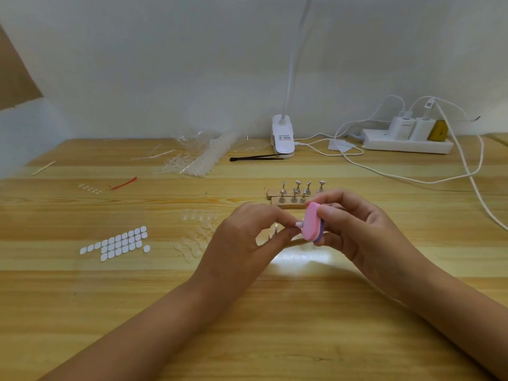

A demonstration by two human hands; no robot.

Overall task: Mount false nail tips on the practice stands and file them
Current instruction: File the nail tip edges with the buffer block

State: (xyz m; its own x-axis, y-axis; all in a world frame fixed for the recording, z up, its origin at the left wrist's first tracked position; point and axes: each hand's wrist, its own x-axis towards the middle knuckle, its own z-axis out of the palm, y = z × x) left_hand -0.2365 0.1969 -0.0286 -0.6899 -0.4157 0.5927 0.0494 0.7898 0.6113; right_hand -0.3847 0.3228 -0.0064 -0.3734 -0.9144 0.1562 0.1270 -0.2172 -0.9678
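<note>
My left hand (247,237) pinches a small metal practice stand (275,231) that carries a pale nail tip (299,224) at its end. My right hand (354,224) grips a pink and purple nail file block (312,225), whose pink face touches the nail tip. Both hands hover just above the wooden table (247,312). Behind them, several more metal stands (299,189) sit upright on two wooden bases. Loose clear nail tips (198,237) lie left of my left hand.
A sheet of white adhesive pads (115,243) lies at the left. Clear tip strips and plastic bags (198,158), a red strip (123,184), a wooden stick (43,168), a black tool (255,158), a clip lamp (283,136) and a power strip (406,143) with cables sit further back.
</note>
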